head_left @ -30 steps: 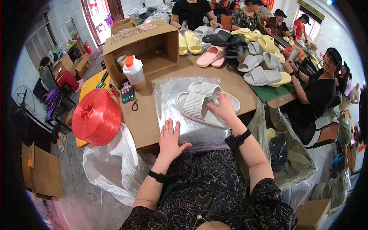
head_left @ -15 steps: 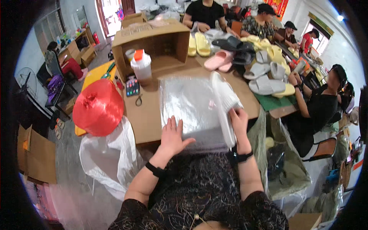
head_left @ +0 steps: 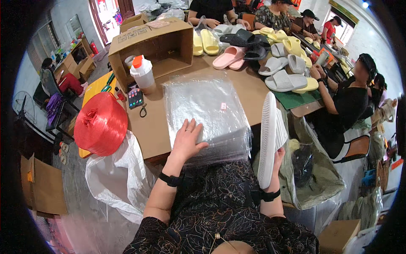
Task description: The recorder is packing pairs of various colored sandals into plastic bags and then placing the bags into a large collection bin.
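My left hand (head_left: 187, 140) lies flat, fingers stretched, on the near left part of a stack of clear plastic bags (head_left: 207, 101). The bags rest on the brown table and overhang its front edge. At the right of the stack, my right hand (head_left: 278, 161) grips a white slipper (head_left: 267, 139) with a ribbed strap. The slipper is held on edge, its sole turned toward the bags. Most of my right hand's fingers are hidden behind it. Beyond it lie grey slippers (head_left: 284, 80) and a pink pair (head_left: 229, 57).
An open cardboard box (head_left: 152, 46) stands at the back left, with a white bottle (head_left: 142, 74) before it. A phone (head_left: 135, 98) and a red twine roll (head_left: 100, 123) are on the left. A green sack (head_left: 313, 182) hangs at the right, where a co-worker (head_left: 344, 101) sits.
My right hand has drawn the white slipper right and toward me, off the bags, turning its sole into view. My left hand still lies on the bags. The whole view has shifted slightly.
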A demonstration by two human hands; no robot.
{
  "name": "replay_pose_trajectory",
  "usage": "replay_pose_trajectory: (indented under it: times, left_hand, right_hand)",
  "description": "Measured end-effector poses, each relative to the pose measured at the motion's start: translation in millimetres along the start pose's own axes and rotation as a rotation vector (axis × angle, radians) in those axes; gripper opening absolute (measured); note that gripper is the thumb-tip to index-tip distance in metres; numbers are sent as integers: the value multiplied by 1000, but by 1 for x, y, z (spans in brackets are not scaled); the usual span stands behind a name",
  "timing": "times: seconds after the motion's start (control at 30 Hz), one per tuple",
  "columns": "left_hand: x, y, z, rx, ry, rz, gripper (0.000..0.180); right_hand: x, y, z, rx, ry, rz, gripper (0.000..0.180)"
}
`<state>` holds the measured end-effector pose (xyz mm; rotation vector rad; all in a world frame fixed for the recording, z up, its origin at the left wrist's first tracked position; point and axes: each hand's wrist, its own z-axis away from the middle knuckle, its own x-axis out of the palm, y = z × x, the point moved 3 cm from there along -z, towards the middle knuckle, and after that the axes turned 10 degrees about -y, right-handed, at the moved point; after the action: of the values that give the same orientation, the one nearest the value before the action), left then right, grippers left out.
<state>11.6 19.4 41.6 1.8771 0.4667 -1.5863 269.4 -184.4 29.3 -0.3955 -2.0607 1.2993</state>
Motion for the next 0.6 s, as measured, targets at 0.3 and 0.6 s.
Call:
replay_pose_trajectory:
  times: [0.3, 0.6]
  left_hand:
    - [15, 17, -13, 75, -26, 36, 90]
    - [6, 27, -1, -3, -95, -69, 85]
  right_hand:
    - [-61, 48, 8, 188, 237, 3, 15]
    - [10, 12, 10, 113, 107, 167, 27]
